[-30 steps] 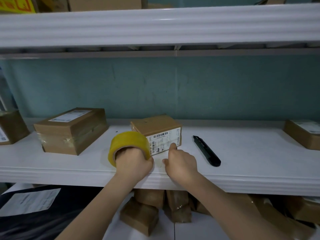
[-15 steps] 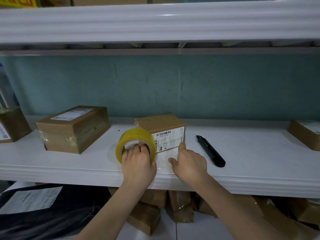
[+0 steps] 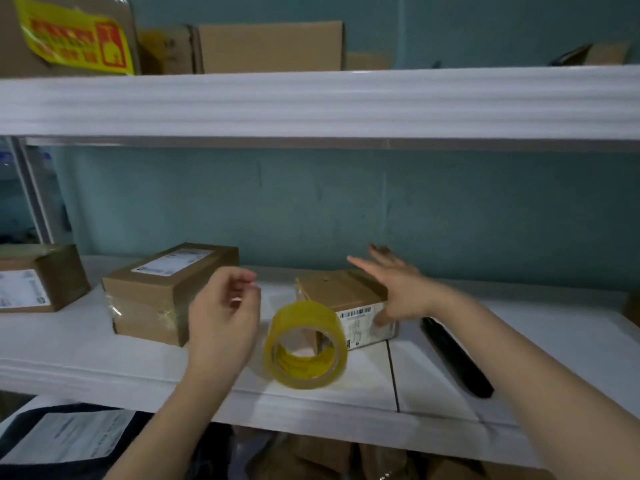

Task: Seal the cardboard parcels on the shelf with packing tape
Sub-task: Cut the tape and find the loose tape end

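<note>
Tape roll (image 3: pixel 308 315) is standing on its rim near the front of the white shelf (image 3: pixel 104 362), with its hole facing the person. It is sitting right against the front left corner of the small parcel (image 3: pixel 339 289). That parcel is lying in the middle of the shelf with its label on the near side. No hand is holding the roll.

The left hand (image 3: pixel 221 320) is hovering just left of the roll, above the shelf. Its fingers are loosely curled with the thumb close to the fingertips, and nothing is showing between them. The right hand (image 3: pixel 401 292) is reaching over the right end of the small parcel with its fingers spread wide and straight. Its thumb is pointing down the labelled face and seems to be touching it.

The small parcel's long side is running roughly left to right along the shelf, under and just left of the right palm. That hand is the nearer one to it and is looking set to steady or turn it. The roll is lying just right of the left hand, so that hand is the likelier one to pick it up.

A larger parcel (image 3: pixel 166 296), shiny with clear tape, is sitting behind the left hand. A black cutter (image 3: pixel 457 358) is lying to the right of the small parcel, near it but apart.
</note>
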`<state>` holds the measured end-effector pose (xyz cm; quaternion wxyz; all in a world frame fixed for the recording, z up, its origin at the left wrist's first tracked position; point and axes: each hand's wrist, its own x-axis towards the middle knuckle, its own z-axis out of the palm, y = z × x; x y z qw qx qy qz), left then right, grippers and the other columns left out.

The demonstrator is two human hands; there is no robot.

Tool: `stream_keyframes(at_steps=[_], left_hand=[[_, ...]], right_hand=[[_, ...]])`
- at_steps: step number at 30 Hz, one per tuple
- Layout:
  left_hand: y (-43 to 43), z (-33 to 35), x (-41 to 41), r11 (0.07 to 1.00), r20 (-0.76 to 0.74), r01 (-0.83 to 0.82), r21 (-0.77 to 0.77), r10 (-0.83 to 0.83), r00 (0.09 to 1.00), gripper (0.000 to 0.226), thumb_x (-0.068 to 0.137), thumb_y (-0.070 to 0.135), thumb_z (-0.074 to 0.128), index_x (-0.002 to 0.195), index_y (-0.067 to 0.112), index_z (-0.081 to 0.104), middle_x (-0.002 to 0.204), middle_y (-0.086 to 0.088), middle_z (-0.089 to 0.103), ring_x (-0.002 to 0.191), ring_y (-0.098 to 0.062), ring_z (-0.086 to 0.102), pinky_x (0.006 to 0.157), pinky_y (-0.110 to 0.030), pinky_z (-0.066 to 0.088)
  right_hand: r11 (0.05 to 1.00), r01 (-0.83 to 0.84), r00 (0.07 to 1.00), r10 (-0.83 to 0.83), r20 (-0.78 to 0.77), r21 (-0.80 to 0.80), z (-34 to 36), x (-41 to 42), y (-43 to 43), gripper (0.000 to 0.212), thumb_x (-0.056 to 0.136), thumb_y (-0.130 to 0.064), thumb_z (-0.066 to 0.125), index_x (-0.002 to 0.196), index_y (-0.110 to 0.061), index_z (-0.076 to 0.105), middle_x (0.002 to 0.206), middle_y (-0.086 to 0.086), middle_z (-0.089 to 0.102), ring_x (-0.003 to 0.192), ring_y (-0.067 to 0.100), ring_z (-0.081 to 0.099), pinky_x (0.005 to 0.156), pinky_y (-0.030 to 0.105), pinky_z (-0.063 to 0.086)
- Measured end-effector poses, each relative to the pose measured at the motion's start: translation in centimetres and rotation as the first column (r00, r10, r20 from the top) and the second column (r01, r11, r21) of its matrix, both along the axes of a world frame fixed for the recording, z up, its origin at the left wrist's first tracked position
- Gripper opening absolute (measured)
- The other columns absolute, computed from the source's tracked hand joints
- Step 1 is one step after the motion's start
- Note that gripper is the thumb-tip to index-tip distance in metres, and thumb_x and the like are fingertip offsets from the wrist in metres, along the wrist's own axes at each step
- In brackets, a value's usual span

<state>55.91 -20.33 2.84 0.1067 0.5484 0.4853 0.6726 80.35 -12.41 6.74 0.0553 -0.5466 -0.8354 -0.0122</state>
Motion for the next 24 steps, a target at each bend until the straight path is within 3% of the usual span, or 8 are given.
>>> stream_keyframes(at_steps=[2, 4, 6, 10, 13, 17, 20, 24], left_hand=[[4.3, 1.6, -0.8, 0.933, 0.129, 0.21, -0.291, -0.18, 0.975, 0.024, 0.088, -0.002, 0.057, 0.074, 0.017, 0.062, 0.078, -0.007, 0.064, 0.075, -0.024, 0.061, 0.068, -0.031, 0.053], [7.8, 1.8, -0.6, 0.77, 0.188, 0.354, -0.53, -0.3, 0.935, 0.017, 0.091, 0.001, 0.058, 0.076, 0.007, 0.062, 0.083, -0.015, 0.06, 0.065, -0.02, 0.063, 0.069, -0.031, 0.054], [10.5, 0.7, -0.4, 0.687, 0.163, 0.373, -0.623, -0.352, 0.922, 0.012, 0.092, 0.013, 0.062, 0.083, 0.006, 0.064, 0.087, -0.014, 0.06, 0.063, -0.012, 0.064, 0.075, -0.034, 0.05], [12.0, 0.0, 0.2, 0.632, 0.23, 0.434, -0.642, -0.381, 0.895, 0.029, 0.096, 0.032, 0.055, 0.104, 0.006, 0.065, 0.109, -0.01, 0.066, 0.096, -0.023, 0.063, 0.077, -0.034, 0.05], [11.9, 1.1, 0.5, 0.699, 0.258, 0.453, -0.553, -0.374, 0.891, 0.033, 0.099, 0.036, 0.046, 0.102, 0.009, 0.064, 0.109, -0.011, 0.067, 0.093, -0.022, 0.063, 0.085, -0.038, 0.049], [11.7, 4.4, 1.5, 0.782, 0.314, 0.459, -0.421, -0.348, 0.883, 0.054, 0.098, 0.051, 0.037, 0.135, 0.014, 0.049, 0.133, -0.008, 0.055, 0.118, -0.025, 0.054, 0.103, -0.048, 0.04], [11.3, 6.0, 2.9, 0.765, 0.352, 0.492, -0.415, -0.364, 0.862, 0.061, 0.094, 0.063, 0.03, 0.12, 0.015, 0.059, 0.106, -0.011, 0.068, 0.096, -0.025, 0.065, 0.088, -0.038, 0.051], [10.6, 6.4, 3.6, 0.835, 0.249, 0.422, -0.353, -0.351, 0.903, 0.06, 0.094, 0.061, 0.034, 0.113, 0.011, 0.061, 0.095, -0.011, 0.068, 0.087, -0.024, 0.067, 0.079, -0.035, 0.054]], right_hand=[[0.995, -0.012, 0.992, 0.024, 0.124, -0.101, 0.4, -0.8, 2.2, 0.123, 0.063, -0.036, 0.083, 0.149, -0.041, -0.004, 0.159, 0.002, -0.016, 0.145, 0.023, -0.016, 0.116, 0.053, -0.003], [0.99, -0.008, 0.981, 0.035, 0.189, -0.142, 0.4, -2.1, 3.9, 0.125, 0.061, -0.042, 0.083, 0.149, -0.041, -0.006, 0.159, -0.001, -0.015, 0.145, 0.022, -0.017, 0.115, 0.056, -0.005], [0.985, -0.026, 0.973, 0.064, 0.221, -0.168, 0.0, -3.1, 5.1, 0.125, 0.06, -0.044, 0.083, 0.149, -0.04, -0.004, 0.16, -0.001, -0.008, 0.146, 0.024, -0.011, 0.116, 0.054, -0.001], [0.984, -0.101, 0.995, 0.099, -0.017, -0.148, -1.0, -3.4, 6.2, 0.126, 0.051, -0.036, 0.089, 0.149, -0.037, 0.01, 0.147, 0.003, 0.026, 0.133, 0.025, 0.031, 0.109, 0.034, 0.033], [0.992, -0.121, 0.96, 0.11, -0.256, -0.028, -0.3, -2.3, 5.8, 0.123, 0.051, -0.032, 0.09, 0.148, -0.039, 0.015, 0.141, 0.004, 0.03, 0.129, 0.023, 0.032, 0.108, 0.029, 0.032], [0.979, -0.102, 0.949, 0.149, -0.279, 0.177, 0.9, -2.7, 4.1, 0.124, 0.048, -0.043, 0.086, 0.145, -0.051, 0.009, 0.141, -0.001, 0.022, 0.129, 0.023, 0.025, 0.109, 0.031, 0.03], [0.962, -0.117, 0.935, 0.191, -0.298, 0.247, 1.5, -3.8, 2.9, 0.124, 0.048, -0.046, 0.084, 0.145, -0.052, 0.007, 0.14, 0.0, 0.022, 0.13, 0.024, 0.024, 0.109, 0.037, 0.032], [0.96, -0.081, 0.921, 0.175, -0.349, 0.267, 1.9, -3.5, 1.7, 0.125, 0.048, -0.044, 0.088, 0.147, -0.046, 0.012, 0.141, 0.004, 0.024, 0.132, 0.024, 0.024, 0.111, 0.036, 0.028]])
